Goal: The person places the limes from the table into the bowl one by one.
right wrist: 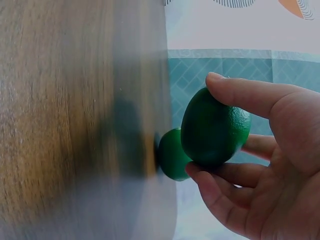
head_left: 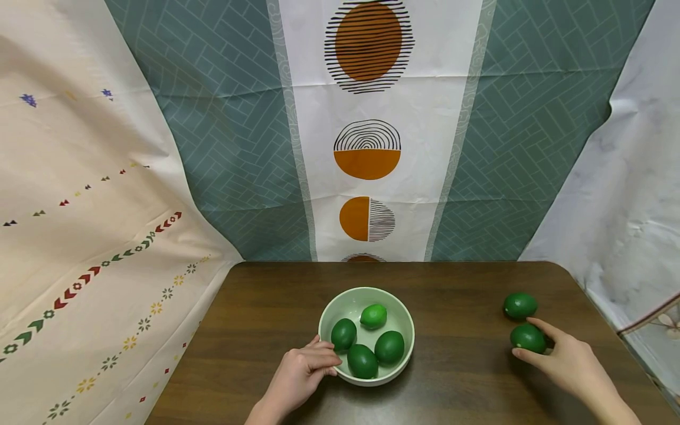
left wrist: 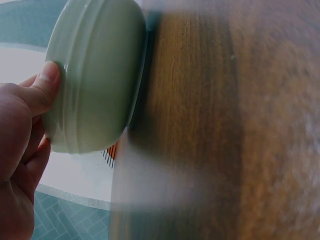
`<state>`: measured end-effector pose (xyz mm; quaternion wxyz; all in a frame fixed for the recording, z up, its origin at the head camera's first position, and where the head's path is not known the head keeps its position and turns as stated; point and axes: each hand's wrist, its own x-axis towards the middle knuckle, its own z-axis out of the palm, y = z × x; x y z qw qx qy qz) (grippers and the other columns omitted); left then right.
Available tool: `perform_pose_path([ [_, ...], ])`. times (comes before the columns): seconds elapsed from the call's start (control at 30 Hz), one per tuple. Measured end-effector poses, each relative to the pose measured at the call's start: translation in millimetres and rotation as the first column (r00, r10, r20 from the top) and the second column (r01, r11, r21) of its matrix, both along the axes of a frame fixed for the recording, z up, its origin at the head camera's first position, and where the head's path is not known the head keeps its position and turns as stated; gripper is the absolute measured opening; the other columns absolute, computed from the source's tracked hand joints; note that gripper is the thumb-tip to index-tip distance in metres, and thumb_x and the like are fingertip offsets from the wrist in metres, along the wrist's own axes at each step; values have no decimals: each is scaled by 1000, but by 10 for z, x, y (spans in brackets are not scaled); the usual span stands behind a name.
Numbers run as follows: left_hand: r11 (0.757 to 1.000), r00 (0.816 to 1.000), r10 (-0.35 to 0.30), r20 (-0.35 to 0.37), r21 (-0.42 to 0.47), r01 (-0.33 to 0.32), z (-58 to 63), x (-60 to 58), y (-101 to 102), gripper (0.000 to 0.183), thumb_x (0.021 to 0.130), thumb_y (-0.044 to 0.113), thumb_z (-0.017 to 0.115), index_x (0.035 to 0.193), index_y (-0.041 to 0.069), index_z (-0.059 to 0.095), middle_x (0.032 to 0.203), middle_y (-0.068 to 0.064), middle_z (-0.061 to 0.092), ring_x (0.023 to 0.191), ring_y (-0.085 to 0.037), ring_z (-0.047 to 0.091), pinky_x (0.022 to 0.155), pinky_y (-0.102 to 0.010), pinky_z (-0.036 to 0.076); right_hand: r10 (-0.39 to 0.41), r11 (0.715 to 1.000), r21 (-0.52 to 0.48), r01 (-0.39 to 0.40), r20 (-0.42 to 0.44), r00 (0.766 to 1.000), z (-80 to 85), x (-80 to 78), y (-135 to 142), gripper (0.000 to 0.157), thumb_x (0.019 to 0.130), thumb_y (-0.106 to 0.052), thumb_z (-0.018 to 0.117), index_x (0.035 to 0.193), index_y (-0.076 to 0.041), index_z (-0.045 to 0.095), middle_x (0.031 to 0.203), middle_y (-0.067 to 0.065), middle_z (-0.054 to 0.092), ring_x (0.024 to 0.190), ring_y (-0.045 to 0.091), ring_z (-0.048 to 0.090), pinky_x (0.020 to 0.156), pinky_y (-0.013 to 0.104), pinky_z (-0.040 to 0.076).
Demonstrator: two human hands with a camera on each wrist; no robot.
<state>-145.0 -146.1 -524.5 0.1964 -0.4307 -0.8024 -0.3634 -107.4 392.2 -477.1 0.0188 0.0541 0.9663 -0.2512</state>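
Observation:
A pale green bowl [head_left: 366, 293] stands on the table, and my left hand [head_left: 304, 370] pinches its near-left rim. The left wrist view shows the thumb [left wrist: 49, 72] against the bowl's outer wall [left wrist: 100, 75]. Inside lie three dark green limes, one of them [head_left: 363, 361] nearest me, plus a smaller, brighter lime [head_left: 374, 316]. Far to the right, my right hand [head_left: 571, 357] holds a dark green lime [right wrist: 212, 130] between thumb and fingertips, raised off the tabletop in the right wrist view. Just behind it another dark green lime [head_left: 520, 306] rests on the table.
The brown wooden table [head_left: 457, 330] has rounded far corners. Behind it hangs a teal and white cloth [head_left: 255, 147] with orange circles. A cream patterned cloth [head_left: 106, 236] drapes along the left side, a whitish one [head_left: 632, 195] along the right.

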Motion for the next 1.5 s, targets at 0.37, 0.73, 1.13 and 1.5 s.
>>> perform_pose_path([
  [0.37,1000,1000,4,9,2,-4,0,8,-1,23,79,4,91,99,12,85,104,10,79,105,-23,77,104,-59,56,3,1000,-5,-3,-29,1000,27,7,-106,99,92,-65,77,155,6,47,137,44,57,116,64,60,74,63,58],
  [0.73,1000,1000,12,7,-2,-12,14,3,2,23,78,4,91,99,12,86,104,9,79,105,-23,78,103,-60,56,16,999,-32,-17,-33,999,50,-19,-227,99,92,-64,77,156,5,47,134,42,60,115,59,63,73,58,60],
  [1.13,1000,1000,14,11,1,-14,5,8,-5,24,79,4,92,100,13,86,105,10,79,105,-23,77,104,-59,56,36,997,-74,-38,-39,999,90,-53,-465,96,91,-62,79,157,-1,49,124,30,71,113,49,68,72,51,59],
  [1.5,1000,1000,4,0,2,-4,-2,7,-3,23,79,5,91,100,13,85,104,11,79,105,-21,77,103,-61,56,45,995,-87,-48,-33,998,150,-87,-621,96,90,-64,80,157,-2,50,124,28,71,110,45,70,73,52,59],
])
